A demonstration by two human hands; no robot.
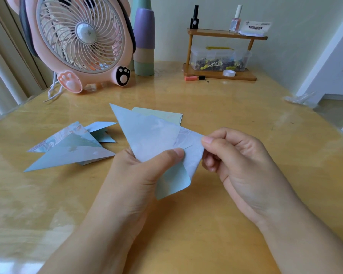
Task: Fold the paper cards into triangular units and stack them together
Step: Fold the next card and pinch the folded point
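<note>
A pale blue paper card [147, 133], partly folded into a long triangle, is being held above the table, its sharp tip pointing up and away and a rounded loose corner hanging down. To its left, folded blue triangular units [71, 147] are lying overlapped on the tabletop. Just behind the held card, a flat pale green card [166, 115] is lying on the table.

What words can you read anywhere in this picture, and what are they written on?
"STICKY NOTE": on the white packet lying on the top shelf of the wooden rack; the smaller print beneath it is too blurred to read.
The black bottle and the pink bottle show no readable label.
The blue paper card in the hands carries faint pictures, no words.
</note>
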